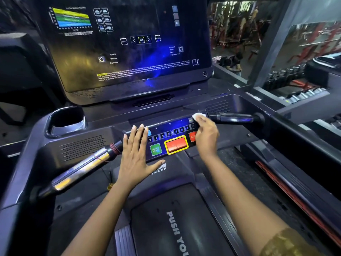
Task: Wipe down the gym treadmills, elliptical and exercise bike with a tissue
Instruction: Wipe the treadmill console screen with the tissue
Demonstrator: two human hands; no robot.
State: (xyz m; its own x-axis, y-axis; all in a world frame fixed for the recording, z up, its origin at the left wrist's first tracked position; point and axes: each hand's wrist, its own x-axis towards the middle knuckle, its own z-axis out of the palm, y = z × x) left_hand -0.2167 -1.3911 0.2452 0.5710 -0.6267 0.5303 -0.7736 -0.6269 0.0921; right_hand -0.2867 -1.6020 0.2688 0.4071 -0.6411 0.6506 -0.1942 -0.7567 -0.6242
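A: Status, near end first.
B: Bottom centre: motor cover [177, 228] of the treadmill [114, 115], "PUSH YOU" lettering readable. Both forearms reach over it, so the person is on the deck facing the console.
A: Left hand?
B: left hand [136, 156] is flat, fingers straight and spread, holding nothing. It lies over the left end of the key panel [169, 134], tips up by the number keys. Reads as a brace while the other hand works. Can't tell how hard it presses.
A: Risk?
B: The thumb side sits just beside the green quick-start button [156, 149]. The red stop button [176, 145] is next along. The panel is lit, so my guess is that a stray press could start the belt.
A: Tissue?
B: Centre right. The right hand [206, 137] has its fingers bunched on the tissue [199, 115], a small white wad. It's pressed at the panel's far right end, just beside the inner end of the right handlebar [234, 118]. I'd say a tight wad suits that corner seam.
A: What's left?
B: Judging from here: chrome left handlebar [79, 169] at centre left, then cup holder [66, 121] behind it. Then the console screen [129, 43] fills the upper half and looks streaky along its lower edge. Upper right shows gym racks, direct or in a mirror, can't tell which.
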